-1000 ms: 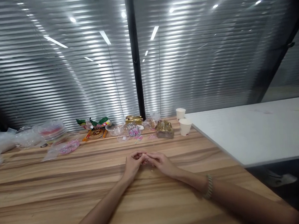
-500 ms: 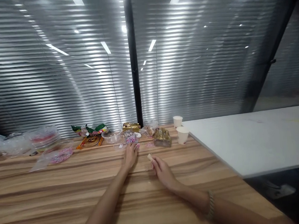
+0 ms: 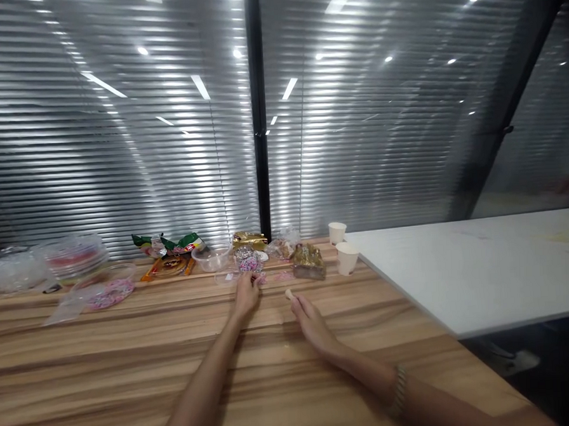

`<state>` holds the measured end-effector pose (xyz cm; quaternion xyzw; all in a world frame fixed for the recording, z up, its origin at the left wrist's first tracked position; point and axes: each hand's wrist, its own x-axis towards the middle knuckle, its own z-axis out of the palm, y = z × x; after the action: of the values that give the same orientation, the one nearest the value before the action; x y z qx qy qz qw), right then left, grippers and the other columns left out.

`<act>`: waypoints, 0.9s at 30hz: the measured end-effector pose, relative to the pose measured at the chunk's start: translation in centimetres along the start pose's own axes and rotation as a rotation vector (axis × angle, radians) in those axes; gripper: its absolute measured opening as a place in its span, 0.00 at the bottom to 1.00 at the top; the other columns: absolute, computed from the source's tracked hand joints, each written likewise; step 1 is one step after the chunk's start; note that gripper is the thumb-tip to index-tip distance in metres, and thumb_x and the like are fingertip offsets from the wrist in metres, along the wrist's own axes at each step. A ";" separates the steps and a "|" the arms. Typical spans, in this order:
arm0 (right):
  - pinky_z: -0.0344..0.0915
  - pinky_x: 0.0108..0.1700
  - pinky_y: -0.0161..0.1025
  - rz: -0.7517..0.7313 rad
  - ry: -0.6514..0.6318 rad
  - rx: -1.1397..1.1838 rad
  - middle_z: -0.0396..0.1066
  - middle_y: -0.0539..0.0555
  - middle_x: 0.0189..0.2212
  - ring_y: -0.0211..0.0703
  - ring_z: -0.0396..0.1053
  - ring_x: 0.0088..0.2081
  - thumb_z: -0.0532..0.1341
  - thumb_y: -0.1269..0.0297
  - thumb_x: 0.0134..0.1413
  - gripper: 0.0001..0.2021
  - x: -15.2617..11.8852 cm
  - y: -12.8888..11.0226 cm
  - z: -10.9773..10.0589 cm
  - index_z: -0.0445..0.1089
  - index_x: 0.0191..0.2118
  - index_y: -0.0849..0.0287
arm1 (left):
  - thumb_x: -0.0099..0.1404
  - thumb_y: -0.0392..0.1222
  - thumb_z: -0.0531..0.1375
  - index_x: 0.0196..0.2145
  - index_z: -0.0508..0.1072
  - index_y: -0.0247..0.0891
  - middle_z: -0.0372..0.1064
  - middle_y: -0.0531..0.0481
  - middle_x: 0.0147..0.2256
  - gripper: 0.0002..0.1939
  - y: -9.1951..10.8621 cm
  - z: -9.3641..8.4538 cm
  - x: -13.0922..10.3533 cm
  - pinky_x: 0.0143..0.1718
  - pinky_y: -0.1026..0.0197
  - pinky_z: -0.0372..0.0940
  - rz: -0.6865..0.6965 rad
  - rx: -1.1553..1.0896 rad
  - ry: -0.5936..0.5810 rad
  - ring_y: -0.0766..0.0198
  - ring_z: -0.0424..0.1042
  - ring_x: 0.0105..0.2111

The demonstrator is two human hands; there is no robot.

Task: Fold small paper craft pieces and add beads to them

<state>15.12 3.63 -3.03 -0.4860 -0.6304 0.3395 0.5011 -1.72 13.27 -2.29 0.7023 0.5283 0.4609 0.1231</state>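
pale small piece (image 3: 289, 294) | pinched at right fingertips | pink-white sweets pile (image 3: 249, 264) | under left fingers

The hands have parted: the left hand (image 3: 247, 294) reached out to the sprinkle packet (image 3: 249, 262), while the right hand (image 3: 310, 320) carried a small pale piece (image 3: 289, 294) forward.

Two paper cups (image 3: 337, 232) (image 3: 348, 258), one clear bowl (image 3: 211, 257), two hands (image 3: 247, 294) (image 3: 308, 318).

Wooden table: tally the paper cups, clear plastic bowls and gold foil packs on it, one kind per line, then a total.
Paper cups: 2, one behind the other, beside the white table.
Clear plastic bowls: 1, left of the left hand.
Gold foil packs: 2, one by the blinds, one near the cups.
Total: 5
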 end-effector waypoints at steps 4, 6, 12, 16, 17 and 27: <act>0.61 0.41 0.40 -0.021 -0.032 0.077 0.69 0.57 0.37 0.45 0.66 0.39 0.54 0.54 0.52 0.17 0.2 0.2 0.0 0.63 0.43 0.60 | 0.60 0.41 0.52 0.27 0.67 0.35 0.67 0.49 0.27 0.09 2.2 -1.0 -3.0 0.33 0.63 0.61 0.035 -0.124 -0.083 0.63 0.66 0.30; 0.63 0.36 0.39 -0.024 -0.088 0.097 0.69 0.56 0.33 0.44 0.66 0.34 0.56 0.56 0.50 0.18 0.1 0.1 0.0 0.63 0.44 0.61 | 0.59 0.44 0.53 0.29 0.67 0.35 0.68 0.49 0.28 0.10 3.4 -1.5 -4.7 0.32 0.64 0.61 0.012 -0.269 -0.167 0.64 0.67 0.29; 0.63 0.35 0.36 -0.079 -0.178 0.130 0.70 0.54 0.35 0.41 0.67 0.33 0.56 0.58 0.51 0.15 -0.3 -1.1 -0.6 0.65 0.42 0.60 | 0.57 0.46 0.56 0.26 0.66 0.34 0.65 0.51 0.24 0.11 5.7 -1.7 -6.8 0.29 0.64 0.61 -0.124 -0.552 -0.327 0.65 0.65 0.25; 0.62 0.37 0.37 -0.071 -0.188 0.111 0.70 0.54 0.33 0.42 0.67 0.34 0.56 0.58 0.51 0.12 -0.3 -1.2 -0.9 0.66 0.37 0.61 | 0.56 0.47 0.57 0.26 0.66 0.34 0.65 0.51 0.24 0.12 6.1 -1.8 -6.7 0.29 0.64 0.61 -0.142 -0.588 -0.368 0.66 0.65 0.26; 0.62 0.37 0.37 -0.069 -0.186 0.096 0.70 0.54 0.32 0.42 0.67 0.34 0.56 0.58 0.51 0.11 -0.3 -1.1 -0.9 0.66 0.35 0.61 | 0.56 0.47 0.57 0.26 0.66 0.34 0.66 0.50 0.24 0.12 6.1 -1.9 -6.7 0.29 0.65 0.60 -0.136 -0.587 -0.375 0.66 0.65 0.26; 0.60 0.34 0.36 -0.077 -0.120 0.055 0.68 0.52 0.27 0.41 0.64 0.31 0.55 0.60 0.51 0.09 -0.1 -1.0 -0.9 0.65 0.30 0.61 | 0.56 0.48 0.57 0.27 0.66 0.35 0.63 0.51 0.25 0.12 6.0 -1.9 -6.8 0.29 0.66 0.60 -0.100 -0.556 -0.414 0.66 0.63 0.27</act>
<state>15.71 3.17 -1.88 -0.4259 -0.6680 0.3658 0.4884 0.47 4.40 -0.82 0.6939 0.3800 0.4284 0.4365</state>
